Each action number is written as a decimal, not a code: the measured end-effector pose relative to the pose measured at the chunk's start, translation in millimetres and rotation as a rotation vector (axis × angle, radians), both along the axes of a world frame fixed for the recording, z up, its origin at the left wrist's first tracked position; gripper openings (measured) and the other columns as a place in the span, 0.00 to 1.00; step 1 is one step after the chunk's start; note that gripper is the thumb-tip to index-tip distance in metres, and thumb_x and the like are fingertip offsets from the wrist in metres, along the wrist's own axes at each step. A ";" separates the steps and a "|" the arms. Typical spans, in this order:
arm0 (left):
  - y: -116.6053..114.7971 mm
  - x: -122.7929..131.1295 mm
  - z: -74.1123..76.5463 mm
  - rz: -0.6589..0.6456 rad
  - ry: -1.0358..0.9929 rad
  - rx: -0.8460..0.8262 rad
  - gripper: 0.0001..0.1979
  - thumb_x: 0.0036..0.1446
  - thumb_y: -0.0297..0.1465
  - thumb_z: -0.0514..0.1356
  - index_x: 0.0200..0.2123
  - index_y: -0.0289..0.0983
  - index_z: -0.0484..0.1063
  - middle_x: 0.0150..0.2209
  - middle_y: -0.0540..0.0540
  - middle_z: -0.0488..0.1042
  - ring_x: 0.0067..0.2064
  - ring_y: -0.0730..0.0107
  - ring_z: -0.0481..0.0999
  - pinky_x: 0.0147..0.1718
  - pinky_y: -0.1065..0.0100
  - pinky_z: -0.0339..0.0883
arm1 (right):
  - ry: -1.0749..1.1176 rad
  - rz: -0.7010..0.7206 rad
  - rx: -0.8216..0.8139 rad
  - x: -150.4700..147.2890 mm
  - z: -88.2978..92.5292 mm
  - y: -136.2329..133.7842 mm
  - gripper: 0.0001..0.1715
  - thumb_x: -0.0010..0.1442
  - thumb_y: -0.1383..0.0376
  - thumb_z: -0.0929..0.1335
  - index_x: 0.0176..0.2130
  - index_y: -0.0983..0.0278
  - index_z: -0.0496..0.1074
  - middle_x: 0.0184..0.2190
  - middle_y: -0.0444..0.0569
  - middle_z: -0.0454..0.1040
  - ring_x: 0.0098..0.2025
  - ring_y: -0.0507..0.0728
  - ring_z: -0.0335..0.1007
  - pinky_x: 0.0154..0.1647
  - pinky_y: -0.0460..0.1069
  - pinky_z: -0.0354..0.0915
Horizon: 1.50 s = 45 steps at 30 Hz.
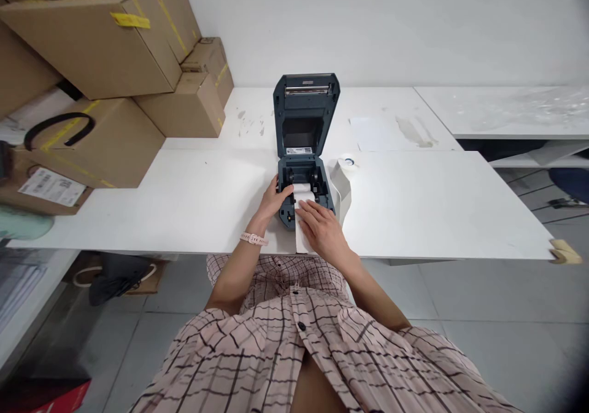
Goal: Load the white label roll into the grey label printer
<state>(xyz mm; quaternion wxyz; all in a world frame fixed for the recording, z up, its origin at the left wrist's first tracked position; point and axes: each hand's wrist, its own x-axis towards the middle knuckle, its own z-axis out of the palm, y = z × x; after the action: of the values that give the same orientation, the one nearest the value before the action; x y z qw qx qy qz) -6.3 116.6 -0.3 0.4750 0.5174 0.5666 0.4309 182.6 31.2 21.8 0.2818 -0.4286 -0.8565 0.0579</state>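
Observation:
A dark blue-grey label printer (305, 124) stands on the white table with its lid raised and tilted back. Inside its base lies white label paper (302, 188), and a strip of it runs out over the front toward the table edge. My left hand (271, 202) grips the printer's left side, its thumb reaching inside near the paper and its fingers along the outer wall. The fingers of my right hand (323, 227) lie stretched out on the label strip (302, 239) at the printer's front right, partly covering it.
Right of the printer sits a roll of white labels (348, 164) with a loose tail trailing forward. Cardboard boxes (138, 51) are stacked on the left, with a black strap (59, 118) on one. A thin white sheet (368, 134) lies behind the roll. Tan padding (565, 251) covers the table's right corner.

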 end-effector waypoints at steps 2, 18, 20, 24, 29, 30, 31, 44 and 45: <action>-0.2 0.9 1.5 0.006 -0.004 0.011 0.30 0.60 0.42 0.63 0.64 0.42 0.68 0.63 0.40 0.74 0.64 0.51 0.73 0.62 0.52 0.68 | -0.027 -0.014 0.010 -0.3 2.0 -1.7 0.20 0.75 0.64 0.61 0.59 0.64 0.75 0.64 0.57 0.75 0.67 0.67 0.69 0.61 0.64 0.70; -8.0 2.8 11.2 0.016 -0.015 -0.021 0.29 0.61 0.44 0.64 0.63 0.42 0.69 0.66 0.38 0.72 0.65 0.49 0.72 0.62 0.52 0.67 | -0.044 -0.013 0.002 2.2 3.1 -3.3 0.20 0.75 0.63 0.61 0.60 0.62 0.74 0.65 0.53 0.74 0.67 0.66 0.69 0.66 0.65 0.63; -17.8 4.8 14.1 0.006 -0.027 -0.019 0.30 0.62 0.44 0.63 0.64 0.41 0.67 0.66 0.37 0.72 0.65 0.49 0.72 0.63 0.52 0.66 | -0.041 -0.016 -0.027 3.9 4.6 -5.5 0.20 0.75 0.64 0.61 0.60 0.61 0.74 0.65 0.53 0.73 0.68 0.65 0.68 0.68 0.66 0.63; -54.0 12.7 17.7 -0.011 -0.060 -0.048 0.39 0.61 0.48 0.65 0.71 0.45 0.57 0.72 0.40 0.63 0.71 0.48 0.64 0.66 0.52 0.63 | 0.063 0.125 -0.163 22.2 20.7 0.1 0.21 0.74 0.59 0.63 0.62 0.56 0.73 0.65 0.50 0.74 0.69 0.65 0.68 0.69 0.69 0.62; -96.5 22.4 12.3 -0.009 -0.133 -0.086 0.49 0.56 0.52 0.68 0.74 0.45 0.50 0.70 0.36 0.64 0.69 0.45 0.67 0.63 0.50 0.67 | 0.483 -0.040 -0.005 55.9 64.6 83.2 0.31 0.73 0.44 0.60 0.67 0.52 0.66 0.67 0.50 0.71 0.70 0.64 0.66 0.69 0.66 0.64; -101.2 23.4 10.8 -0.011 -0.145 -0.079 0.50 0.55 0.52 0.68 0.74 0.44 0.50 0.69 0.35 0.65 0.68 0.45 0.68 0.63 0.50 0.67 | 0.521 -0.063 0.016 59.1 73.8 111.8 0.36 0.72 0.40 0.58 0.70 0.51 0.62 0.70 0.50 0.67 0.72 0.65 0.63 0.70 0.68 0.63; -104.6 24.1 9.5 -0.010 -0.156 -0.074 0.51 0.55 0.52 0.69 0.74 0.44 0.49 0.69 0.35 0.66 0.67 0.45 0.69 0.64 0.50 0.67 | 0.544 -0.058 0.009 60.1 82.3 142.3 0.39 0.71 0.37 0.55 0.72 0.50 0.57 0.72 0.49 0.62 0.73 0.65 0.59 0.71 0.68 0.61; -115.6 14.4 6.7 0.006 -0.216 -0.099 0.54 0.56 0.55 0.66 0.76 0.42 0.45 0.75 0.36 0.56 0.74 0.44 0.59 0.70 0.49 0.59 | 0.561 0.046 -0.118 32.2 99.0 167.5 0.48 0.67 0.32 0.42 0.71 0.48 0.56 0.70 0.45 0.64 0.72 0.63 0.60 0.72 0.63 0.60; -115.3 10.5 7.9 0.040 -0.204 -0.111 0.51 0.59 0.57 0.62 0.76 0.44 0.45 0.77 0.38 0.52 0.76 0.45 0.54 0.72 0.49 0.56 | 0.556 0.036 -0.104 33.7 93.0 143.8 0.45 0.69 0.34 0.43 0.71 0.48 0.56 0.69 0.46 0.65 0.72 0.63 0.60 0.72 0.63 0.60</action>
<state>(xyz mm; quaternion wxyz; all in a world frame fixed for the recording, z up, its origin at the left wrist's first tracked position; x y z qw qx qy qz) 4.1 1.3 7.7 0.5495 0.4322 0.5486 0.4587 216.3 175.1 114.9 0.4824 -0.3948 -0.7497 0.2223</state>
